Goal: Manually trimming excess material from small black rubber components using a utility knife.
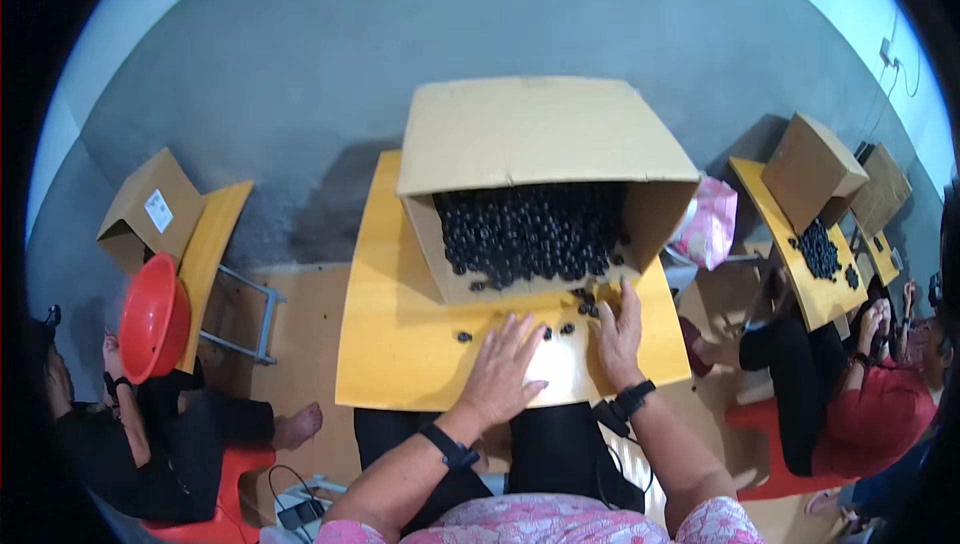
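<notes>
Small black pieces lie in a carton and on the yellow table, a grey wall behind. The left hand is spread, gripping nothing; the right hand half open, its hold unclear. Another box bears a white label, unreadable.

The left hand is palm down, fingers extended, thumb pointing toward the right hand, loosely unfolded and slightly farther forward; behind each, its forearm slants outward.
</notes>
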{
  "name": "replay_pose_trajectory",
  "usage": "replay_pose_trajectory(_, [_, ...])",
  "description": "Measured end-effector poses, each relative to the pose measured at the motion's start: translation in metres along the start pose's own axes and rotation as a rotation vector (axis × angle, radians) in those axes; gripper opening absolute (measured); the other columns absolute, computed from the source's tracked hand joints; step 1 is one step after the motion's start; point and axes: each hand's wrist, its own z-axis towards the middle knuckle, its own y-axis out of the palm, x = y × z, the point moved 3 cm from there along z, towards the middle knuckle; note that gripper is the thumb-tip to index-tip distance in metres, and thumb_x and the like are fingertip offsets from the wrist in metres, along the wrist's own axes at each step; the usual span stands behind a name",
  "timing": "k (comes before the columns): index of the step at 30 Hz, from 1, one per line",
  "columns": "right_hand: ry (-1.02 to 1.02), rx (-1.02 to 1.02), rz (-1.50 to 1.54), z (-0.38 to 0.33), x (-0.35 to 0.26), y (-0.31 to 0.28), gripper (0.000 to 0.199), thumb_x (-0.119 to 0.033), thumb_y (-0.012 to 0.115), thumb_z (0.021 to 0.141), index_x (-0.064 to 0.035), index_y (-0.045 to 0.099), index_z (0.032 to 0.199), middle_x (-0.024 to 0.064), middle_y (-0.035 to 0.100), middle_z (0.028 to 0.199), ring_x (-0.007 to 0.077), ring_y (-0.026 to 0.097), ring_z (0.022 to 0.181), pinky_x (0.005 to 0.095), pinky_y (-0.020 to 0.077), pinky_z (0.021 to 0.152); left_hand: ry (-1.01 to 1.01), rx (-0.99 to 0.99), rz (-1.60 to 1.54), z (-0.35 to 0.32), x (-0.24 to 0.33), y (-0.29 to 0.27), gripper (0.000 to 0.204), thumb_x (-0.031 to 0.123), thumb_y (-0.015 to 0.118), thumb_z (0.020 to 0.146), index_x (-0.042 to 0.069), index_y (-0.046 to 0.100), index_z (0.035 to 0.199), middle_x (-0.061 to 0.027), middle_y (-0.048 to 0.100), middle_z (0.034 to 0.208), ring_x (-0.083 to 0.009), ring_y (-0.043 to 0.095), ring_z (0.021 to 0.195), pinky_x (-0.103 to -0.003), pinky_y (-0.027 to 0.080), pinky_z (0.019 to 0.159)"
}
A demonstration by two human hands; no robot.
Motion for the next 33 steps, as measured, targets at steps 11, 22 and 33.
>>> replay_pose_trajectory(11, [0.387,0.027,0.487,0.039,0.029,-0.015,0.063,-0.003,0.045,0.092,-0.0218,0.019,0.147,0.0109,0.033,0.141,0.0258,0.039,0.124,0.0375,0.0393,0.095,-0.080,0.283,-0.018,-0.007,-0.019,-0.023,0.071,0.027,0.064,0.079,0.005,0.033,0.138,-0.0173,0.030,0.142,-0.0383,0.026,0.134,-0.053,0.021,0.108])
replay_pose_trajectory(22, [0.154,-0.088,0.370,0.054,0.043,-0.019,0.059,0.000,0.044,0.089,-0.0089,0.026,0.144,0.0068,0.042,0.135,0.0175,0.047,0.113,0.0276,0.0398,0.091,-0.203,0.378,-0.125,-0.013,-0.072,-0.043,0.067,0.018,0.063,0.081,0.000,0.032,0.137,-0.0191,0.030,0.143,-0.0356,0.028,0.133,-0.043,0.024,0.108])
replay_pose_trajectory(33, [0.100,-0.122,0.199,0.052,0.038,-0.020,0.060,-0.005,0.047,0.090,-0.0042,0.024,0.145,0.0099,0.038,0.140,0.0222,0.040,0.124,0.0311,0.0312,0.103,-0.163,0.418,-0.177,-0.018,-0.082,-0.038,0.065,0.022,0.060,0.084,-0.002,0.031,0.138,-0.0183,0.028,0.145,-0.0350,0.027,0.134,-0.041,0.024,0.110])
